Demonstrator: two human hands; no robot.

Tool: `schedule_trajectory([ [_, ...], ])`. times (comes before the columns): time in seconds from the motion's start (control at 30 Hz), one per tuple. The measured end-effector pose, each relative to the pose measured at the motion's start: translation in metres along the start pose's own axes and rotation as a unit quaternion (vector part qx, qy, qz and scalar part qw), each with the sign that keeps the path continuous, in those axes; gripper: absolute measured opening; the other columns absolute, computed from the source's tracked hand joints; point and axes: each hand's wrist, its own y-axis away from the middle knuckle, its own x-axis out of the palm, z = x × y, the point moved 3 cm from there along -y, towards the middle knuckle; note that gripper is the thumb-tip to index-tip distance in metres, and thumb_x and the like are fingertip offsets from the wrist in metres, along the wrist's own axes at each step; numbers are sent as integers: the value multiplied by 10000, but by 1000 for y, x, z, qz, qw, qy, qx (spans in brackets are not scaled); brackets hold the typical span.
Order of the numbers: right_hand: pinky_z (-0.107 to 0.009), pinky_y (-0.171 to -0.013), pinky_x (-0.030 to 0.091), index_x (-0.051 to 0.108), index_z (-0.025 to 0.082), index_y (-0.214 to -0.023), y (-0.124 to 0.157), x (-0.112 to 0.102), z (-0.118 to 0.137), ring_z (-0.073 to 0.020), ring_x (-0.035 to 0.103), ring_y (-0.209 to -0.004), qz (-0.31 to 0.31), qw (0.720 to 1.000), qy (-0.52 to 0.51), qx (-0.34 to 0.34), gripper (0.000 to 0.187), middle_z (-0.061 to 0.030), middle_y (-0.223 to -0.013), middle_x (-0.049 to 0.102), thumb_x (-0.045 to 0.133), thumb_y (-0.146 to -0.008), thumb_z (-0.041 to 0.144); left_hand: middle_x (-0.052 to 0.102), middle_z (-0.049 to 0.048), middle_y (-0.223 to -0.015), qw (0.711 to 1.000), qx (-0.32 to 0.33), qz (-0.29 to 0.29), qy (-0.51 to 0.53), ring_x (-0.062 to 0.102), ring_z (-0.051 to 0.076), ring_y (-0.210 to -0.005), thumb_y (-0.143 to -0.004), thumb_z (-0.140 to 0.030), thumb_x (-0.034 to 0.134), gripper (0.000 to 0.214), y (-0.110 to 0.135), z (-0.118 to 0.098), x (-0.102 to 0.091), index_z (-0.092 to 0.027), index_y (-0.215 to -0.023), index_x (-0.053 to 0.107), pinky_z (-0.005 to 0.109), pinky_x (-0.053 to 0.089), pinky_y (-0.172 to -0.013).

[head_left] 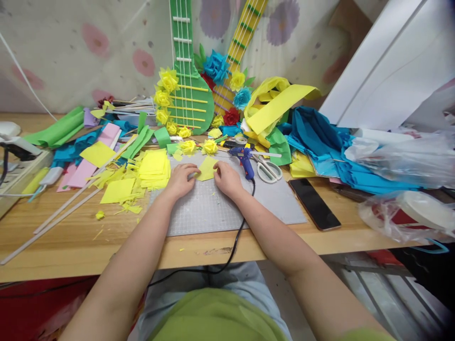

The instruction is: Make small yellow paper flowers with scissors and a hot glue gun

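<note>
A small yellow paper square [207,168] lies on the grey cutting mat [220,208]. My left hand [182,180] pinches its left edge with curled fingers. Its right edge is pinched by my right hand [226,179], fingers also curled. Just left of my left hand sits a stack of yellow paper squares [154,168]. A blue glue gun [243,158] rests right beside my right hand, its black cord running off the table edge. Yellow paper flowers [209,147] lie just beyond the square.
White-handled scissors [267,169] and a black phone [313,203] lie right of the mat. Paper guitars [190,71], coloured flowers, blue paper [320,142] and plastic bags [405,208] crowd the back and right. Long wooden sticks [64,213] and paper scraps lie left.
</note>
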Motion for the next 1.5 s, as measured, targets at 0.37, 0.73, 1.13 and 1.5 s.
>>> schedule_trajectory([
  [0.37,-318,-843,426,493,184,-996,-3,5,-5,-161,562,-927,-10,993,-98,-61,317,-56,-1003,608,438,-704,73,598,43,-902,998,63,4,23,512,192,-950,-716,-296,579,113,1,-8,0,-197,-689,627,344,392,-893],
  [0.73,-296,-816,390,510,195,-996,3,1,6,-172,509,-903,28,987,-76,-138,266,-22,-872,631,533,-732,163,628,55,-968,999,45,22,0,526,207,-942,-763,-329,551,212,-2,-15,8,-196,-912,624,354,393,-856],
  [1.13,-294,-807,384,485,189,-1037,-1,8,7,-170,513,-886,22,992,-60,-108,348,-22,-882,637,435,-716,62,659,41,-1018,999,11,16,-25,553,217,-968,-673,-87,469,361,-1,-20,5,-208,-983,610,371,360,-878],
  [1.5,-282,-806,397,502,193,-980,-1,4,0,-161,510,-901,20,992,-96,-86,413,-5,-867,649,394,-636,-8,663,34,-1004,999,26,16,-29,545,215,-982,-818,-340,493,210,-4,-18,9,-228,-820,670,395,310,-896],
])
